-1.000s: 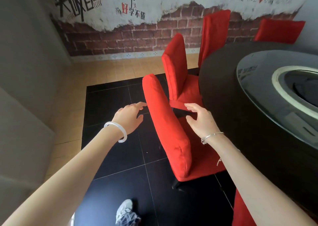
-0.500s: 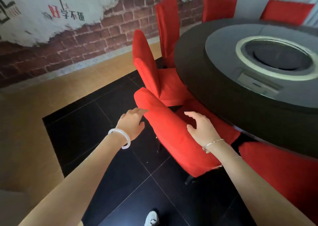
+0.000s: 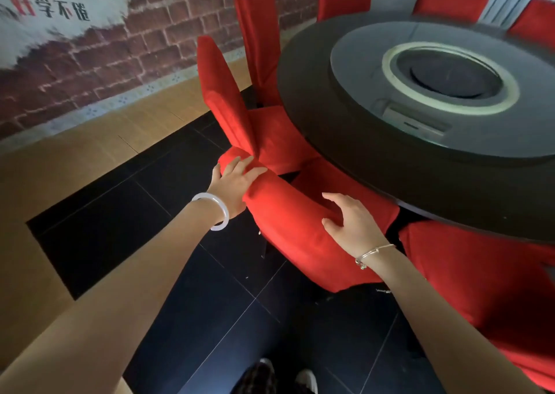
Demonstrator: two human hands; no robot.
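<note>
A red fabric-covered chair [image 3: 288,231] stands tucked against a round dark table [image 3: 345,141]. The left hand [image 3: 237,183] curls over its backrest corner and the right hand [image 3: 354,222] pinches the top edge. This looks like gripping to reposition it; next, probably an even two-handed pull.

Mock-brick wall [image 3: 120,54], black tile floor [image 3: 150,228] (tan border [image 3: 90,159]) — round dark table [image 3: 330,117] at right
</note>
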